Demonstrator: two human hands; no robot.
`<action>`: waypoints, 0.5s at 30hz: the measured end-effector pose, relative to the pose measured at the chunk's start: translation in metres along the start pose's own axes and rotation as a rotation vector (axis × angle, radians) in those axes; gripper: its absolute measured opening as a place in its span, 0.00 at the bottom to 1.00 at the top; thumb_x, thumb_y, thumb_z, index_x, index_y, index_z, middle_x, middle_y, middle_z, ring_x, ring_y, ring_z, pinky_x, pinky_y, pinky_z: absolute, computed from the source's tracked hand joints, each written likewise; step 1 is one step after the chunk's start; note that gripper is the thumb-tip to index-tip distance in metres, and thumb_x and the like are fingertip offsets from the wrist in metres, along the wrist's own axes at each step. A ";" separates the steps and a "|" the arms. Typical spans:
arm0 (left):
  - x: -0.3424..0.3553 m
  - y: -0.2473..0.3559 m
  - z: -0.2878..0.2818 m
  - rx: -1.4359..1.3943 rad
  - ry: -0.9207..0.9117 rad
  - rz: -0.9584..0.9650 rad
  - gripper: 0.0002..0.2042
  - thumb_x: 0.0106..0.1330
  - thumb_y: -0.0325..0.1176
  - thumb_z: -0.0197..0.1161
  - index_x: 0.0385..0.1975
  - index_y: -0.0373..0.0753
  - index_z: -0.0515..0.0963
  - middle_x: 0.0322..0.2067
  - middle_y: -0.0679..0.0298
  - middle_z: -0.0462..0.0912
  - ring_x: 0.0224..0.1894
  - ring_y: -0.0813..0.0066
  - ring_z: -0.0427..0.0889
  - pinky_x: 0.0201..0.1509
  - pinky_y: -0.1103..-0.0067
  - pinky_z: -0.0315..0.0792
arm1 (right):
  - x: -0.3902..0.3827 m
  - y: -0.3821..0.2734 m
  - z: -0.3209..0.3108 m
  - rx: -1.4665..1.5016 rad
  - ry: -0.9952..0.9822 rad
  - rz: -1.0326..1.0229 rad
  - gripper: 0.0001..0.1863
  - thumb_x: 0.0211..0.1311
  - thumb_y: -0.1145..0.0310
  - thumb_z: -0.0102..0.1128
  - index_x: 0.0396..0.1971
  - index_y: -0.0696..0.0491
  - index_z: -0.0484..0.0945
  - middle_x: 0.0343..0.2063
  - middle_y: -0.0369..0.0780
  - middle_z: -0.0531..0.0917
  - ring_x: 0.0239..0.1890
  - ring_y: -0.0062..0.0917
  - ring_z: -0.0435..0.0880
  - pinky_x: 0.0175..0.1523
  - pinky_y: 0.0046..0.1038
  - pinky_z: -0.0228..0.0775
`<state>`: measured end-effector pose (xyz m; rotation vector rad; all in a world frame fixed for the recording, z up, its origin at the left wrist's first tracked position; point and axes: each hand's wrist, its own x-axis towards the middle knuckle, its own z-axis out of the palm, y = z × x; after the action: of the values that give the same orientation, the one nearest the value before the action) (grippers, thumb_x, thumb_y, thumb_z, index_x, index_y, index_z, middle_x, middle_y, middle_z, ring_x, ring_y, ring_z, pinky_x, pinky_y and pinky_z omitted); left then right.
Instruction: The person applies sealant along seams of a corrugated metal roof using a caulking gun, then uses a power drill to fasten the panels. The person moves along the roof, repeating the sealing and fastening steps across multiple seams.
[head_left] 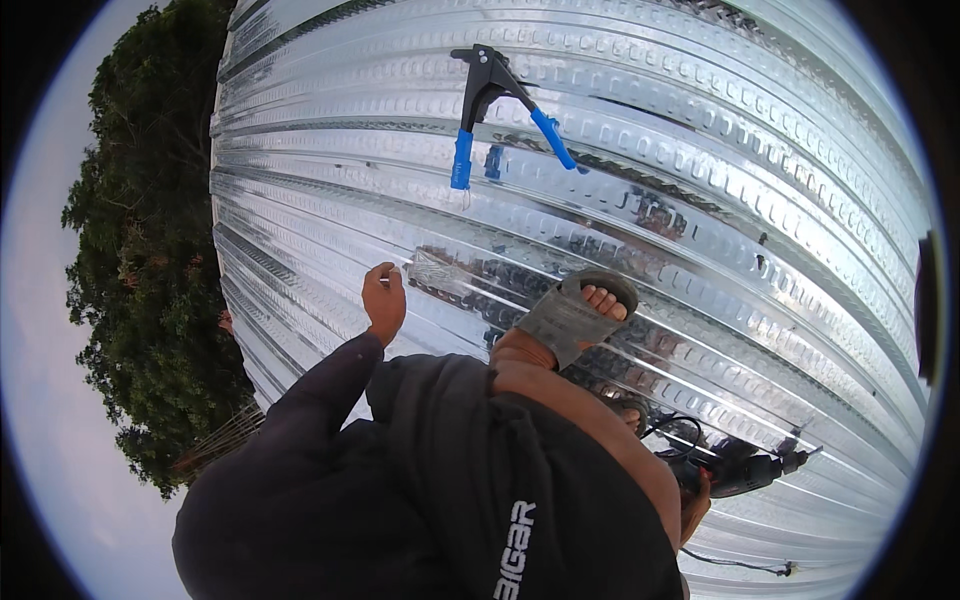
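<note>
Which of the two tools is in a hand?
The black power drill, gripped in the right hand; the blue-handled riveter lies apart on the metal sheeting.

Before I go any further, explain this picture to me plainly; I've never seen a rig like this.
There is no machine, only a barehanded person. The one picture comes from a head-worn camera looking down; its wide lens bends straight edges. Below is ribbed, shiny metal. On it lie a riveter, its blue handles spread, and what looks like a packet of thin pieces. The left grip is beside that packet; I can't tell whether it holds anything. The right grip, partly hidden by the leg, holds a drill.
</note>
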<state>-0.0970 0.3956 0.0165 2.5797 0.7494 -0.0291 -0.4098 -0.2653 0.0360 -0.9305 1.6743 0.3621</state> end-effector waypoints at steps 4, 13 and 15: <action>-0.006 0.098 0.001 0.180 -0.192 0.367 0.13 0.64 0.39 0.70 0.45 0.41 0.84 0.37 0.59 0.80 0.38 0.63 0.82 0.41 0.71 0.75 | -0.005 -0.010 0.005 -0.102 0.038 0.021 0.32 0.62 0.41 0.57 0.46 0.57 0.83 0.34 0.47 0.88 0.33 0.34 0.89 0.35 0.33 0.79; -0.005 0.098 0.035 0.202 -0.209 0.387 0.09 0.72 0.34 0.60 0.39 0.35 0.81 0.35 0.56 0.80 0.38 0.60 0.81 0.43 0.67 0.73 | -0.051 -0.076 0.049 -1.008 0.572 -0.171 0.33 0.64 0.41 0.59 0.37 0.64 0.85 0.30 0.49 0.87 0.32 0.34 0.89 0.39 0.42 0.78; 0.003 0.124 0.042 -0.015 -0.199 0.436 0.10 0.74 0.34 0.59 0.42 0.34 0.80 0.37 0.55 0.80 0.39 0.61 0.80 0.44 0.68 0.73 | -0.050 -0.093 0.069 -0.939 0.708 -0.523 0.32 0.63 0.43 0.62 0.40 0.65 0.84 0.26 0.47 0.87 0.29 0.35 0.88 0.41 0.43 0.77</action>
<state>-0.0270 0.2861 0.0301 2.6190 0.1075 -0.1406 -0.2924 -0.2595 0.0807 -2.3524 1.7664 0.4990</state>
